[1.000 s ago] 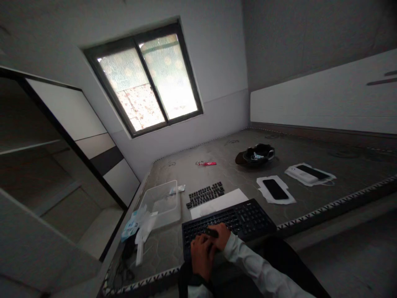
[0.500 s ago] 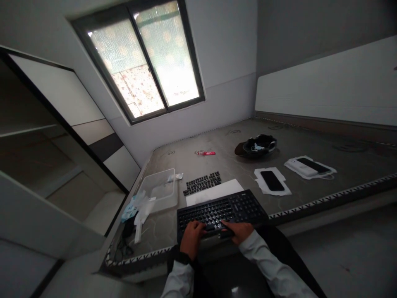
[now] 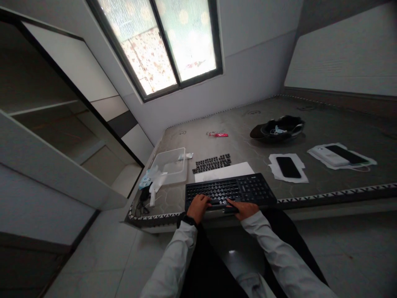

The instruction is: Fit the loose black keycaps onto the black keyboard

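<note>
A black keyboard (image 3: 254,188) lies near the front edge of the bed, in front of my lap. Its left key area looks partly stripped of keycaps. My left hand (image 3: 199,208) is closed over the keyboard's front edge, fingers bent onto the lower keys. At the front middle, my right hand (image 3: 245,210) is closed around a slim dark tool (image 3: 230,210), whose kind I cannot make out. The right fingertips are close to the bottom row. Behind the keyboard, loose black keycaps (image 3: 212,163) sit in rows beside a white sheet (image 3: 226,171).
A clear plastic box (image 3: 170,165) stands at left, with wrappers and a dark cable (image 3: 142,207) nearby. A phone (image 3: 288,167) and another phone (image 3: 345,154) rest on white wrapping at right. A cap (image 3: 277,129) and a red item (image 3: 220,135) lie farther back.
The view has tilted downward and shifted, so the bed and keyboard appear higher. Both hands stay at the keyboard's front, and the dark tool remains in my right hand.
</note>
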`<state>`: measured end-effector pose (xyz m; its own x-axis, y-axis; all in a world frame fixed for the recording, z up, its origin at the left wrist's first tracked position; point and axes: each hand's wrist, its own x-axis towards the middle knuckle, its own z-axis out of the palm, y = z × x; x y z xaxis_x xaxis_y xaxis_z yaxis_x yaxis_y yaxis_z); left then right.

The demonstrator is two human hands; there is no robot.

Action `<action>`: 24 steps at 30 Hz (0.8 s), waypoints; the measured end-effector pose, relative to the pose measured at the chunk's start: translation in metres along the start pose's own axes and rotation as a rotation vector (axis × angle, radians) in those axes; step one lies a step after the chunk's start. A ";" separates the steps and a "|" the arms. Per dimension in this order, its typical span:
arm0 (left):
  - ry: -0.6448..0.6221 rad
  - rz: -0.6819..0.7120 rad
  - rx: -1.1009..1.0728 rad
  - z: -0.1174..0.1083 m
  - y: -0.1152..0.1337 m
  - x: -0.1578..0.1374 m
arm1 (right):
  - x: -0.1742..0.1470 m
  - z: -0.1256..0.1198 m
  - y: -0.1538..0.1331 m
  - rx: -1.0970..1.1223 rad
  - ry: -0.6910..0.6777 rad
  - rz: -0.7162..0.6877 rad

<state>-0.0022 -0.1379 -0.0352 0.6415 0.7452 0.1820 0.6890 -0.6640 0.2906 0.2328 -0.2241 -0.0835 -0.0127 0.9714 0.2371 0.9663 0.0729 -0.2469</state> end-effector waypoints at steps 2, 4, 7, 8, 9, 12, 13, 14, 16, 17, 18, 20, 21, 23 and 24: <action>0.009 -0.008 0.007 0.004 0.000 0.001 | 0.000 0.001 0.000 0.003 0.000 -0.001; 0.024 -0.012 0.006 0.007 0.001 0.001 | -0.001 0.001 0.000 -0.002 0.007 0.000; 0.046 0.002 -0.008 0.008 0.000 -0.002 | -0.002 -0.001 -0.001 -0.012 0.019 0.007; 0.051 0.012 -0.017 0.007 -0.001 -0.004 | -0.002 -0.001 -0.001 -0.013 0.020 0.009; 0.055 0.022 -0.026 0.005 -0.003 -0.006 | -0.002 -0.002 -0.002 -0.013 0.019 0.011; 0.067 0.043 -0.039 -0.003 -0.012 -0.014 | -0.002 -0.003 -0.003 -0.013 0.012 0.015; 0.068 0.046 -0.037 -0.006 -0.015 -0.016 | -0.003 -0.004 -0.003 -0.015 0.008 0.014; 0.068 0.047 -0.031 -0.008 -0.018 -0.019 | -0.003 -0.004 -0.003 -0.017 0.004 0.013; 0.065 0.041 -0.010 -0.010 -0.021 -0.022 | -0.003 -0.005 -0.003 -0.018 0.005 0.010; 0.063 0.036 0.004 -0.010 -0.021 -0.023 | -0.003 -0.006 -0.003 -0.017 0.009 0.010; 0.062 0.030 0.020 -0.010 -0.021 -0.024 | -0.003 -0.007 -0.004 -0.017 0.015 0.012; 0.060 0.023 0.059 -0.008 -0.018 -0.023 | -0.003 -0.009 -0.004 -0.021 0.022 0.016; 0.057 0.026 0.081 -0.007 -0.017 -0.023 | -0.003 -0.010 -0.005 -0.025 0.024 0.015; 0.044 0.040 0.127 -0.007 -0.014 -0.021 | -0.004 -0.009 -0.005 -0.027 0.034 0.004; 0.037 0.048 0.152 -0.007 -0.013 -0.021 | -0.004 -0.008 -0.004 -0.025 0.045 -0.004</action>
<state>-0.0269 -0.1442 -0.0366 0.6637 0.7126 0.2275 0.7029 -0.6981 0.1362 0.2306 -0.2306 -0.0760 -0.0052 0.9599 0.2802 0.9723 0.0704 -0.2229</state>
